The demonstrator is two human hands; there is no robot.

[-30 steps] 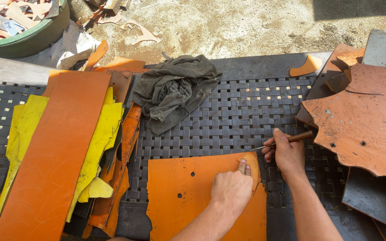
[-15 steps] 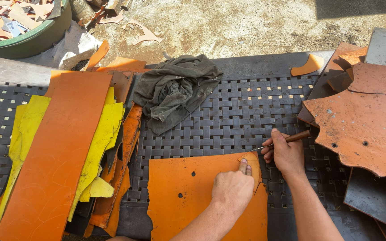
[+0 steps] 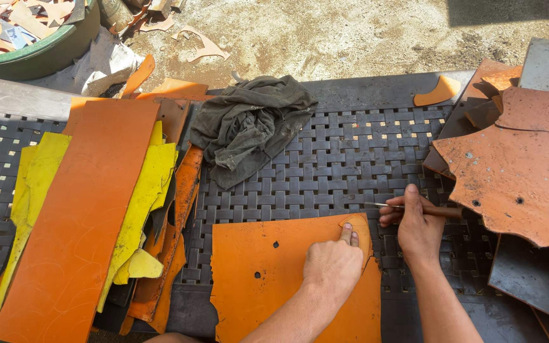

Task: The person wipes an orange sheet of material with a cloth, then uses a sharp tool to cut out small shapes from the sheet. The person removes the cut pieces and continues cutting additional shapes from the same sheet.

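Note:
An orange leather sheet (image 3: pixel 268 279) with two small holes lies on the dark woven table (image 3: pixel 344 165) near the front edge. My left hand (image 3: pixel 333 263) presses flat on its upper right corner, fingers on a small curved orange piece (image 3: pixel 358 232). My right hand (image 3: pixel 417 225) sits just right of the sheet, closed around a thin tool with a brown wooden handle (image 3: pixel 443 211) and a metal tip pointing left.
A stack of orange and yellow leather strips (image 3: pixel 90 209) covers the table's left side. A dark grey rag (image 3: pixel 249 124) lies at the back middle. Large brown-orange leather pieces (image 3: pixel 516 171) pile up on the right. A green tub of scraps (image 3: pixel 27 38) stands at the far left.
My right hand with the tool has shifted slightly, the tip staying near the sheet's corner. The left hand stays pressed on the sheet.

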